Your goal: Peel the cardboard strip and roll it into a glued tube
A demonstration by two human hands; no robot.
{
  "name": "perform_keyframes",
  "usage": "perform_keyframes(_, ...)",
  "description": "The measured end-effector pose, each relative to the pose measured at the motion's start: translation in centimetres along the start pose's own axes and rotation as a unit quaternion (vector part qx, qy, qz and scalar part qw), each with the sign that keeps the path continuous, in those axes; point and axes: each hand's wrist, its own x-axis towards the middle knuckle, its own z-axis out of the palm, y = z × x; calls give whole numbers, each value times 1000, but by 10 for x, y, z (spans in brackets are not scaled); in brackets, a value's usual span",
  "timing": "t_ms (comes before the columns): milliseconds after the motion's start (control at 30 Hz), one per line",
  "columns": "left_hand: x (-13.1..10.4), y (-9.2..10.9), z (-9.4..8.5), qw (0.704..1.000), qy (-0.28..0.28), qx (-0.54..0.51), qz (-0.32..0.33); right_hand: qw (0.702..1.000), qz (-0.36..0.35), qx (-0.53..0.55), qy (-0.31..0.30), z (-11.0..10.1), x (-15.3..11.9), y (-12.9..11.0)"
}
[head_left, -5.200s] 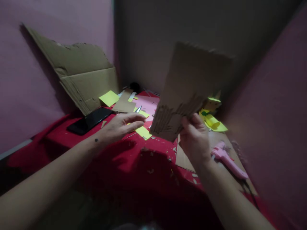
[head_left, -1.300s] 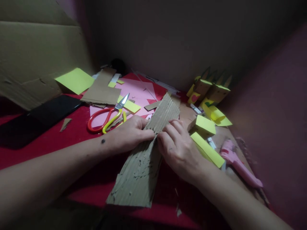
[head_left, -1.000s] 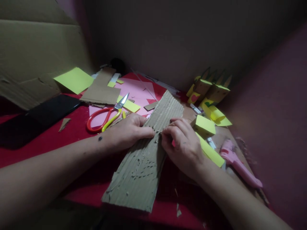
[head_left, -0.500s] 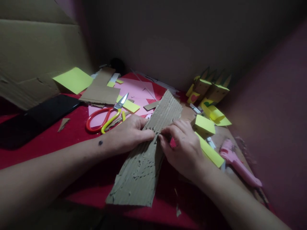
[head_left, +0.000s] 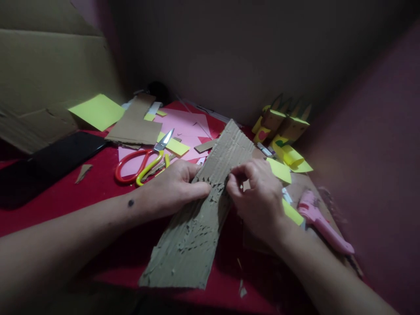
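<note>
A long piece of corrugated cardboard (head_left: 197, 245) lies at a slant before me, its ridges exposed and torn marks across its middle. My left hand (head_left: 183, 183) is closed on its left edge, thumb pressed on top and the fingers hidden underneath. At the right edge my right hand (head_left: 256, 192) is closed in a pinch, thumb against forefinger, beside the ragged tears. Whether a loose scrap is also between those fingertips is too small to tell. Scissors (head_left: 144, 164) with one red and one yellow handle rest just beyond my left hand.
A pink glue gun (head_left: 324, 223) lies at the right. Yellow-topped cardboard figures (head_left: 282, 122) stand at the back right. Pink paper (head_left: 183, 124), cut cardboard (head_left: 134, 127) and a yellow sheet (head_left: 97, 112) lie behind. A black flat object (head_left: 68, 151) and a large cardboard panel (head_left: 55, 70) are at left.
My right hand's pinch has moved from the middle of the cardboard to its right edge. The left hand keeps its grip, and the view has shifted slightly.
</note>
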Motion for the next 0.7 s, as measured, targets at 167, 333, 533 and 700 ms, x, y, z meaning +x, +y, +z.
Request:
perform_keyframes(167, 1, 0, -1, 1000, -15, -8, -7, 999, 24, 38, 16, -9, 4, 10)
perform_keyframes(333, 1, -3, -2, 1000, 4, 12, -9, 995, -48, 69, -55, -11, 1, -3)
perform_keyframes(533, 2, -5, -4, 998, -11, 58, 8, 981, -142, -3, -131, -19, 3, -8)
perform_keyframes(700, 5, -5, -6, 995, -63, 72, -3, 957, -228, -10, -177, -28, 9, -8)
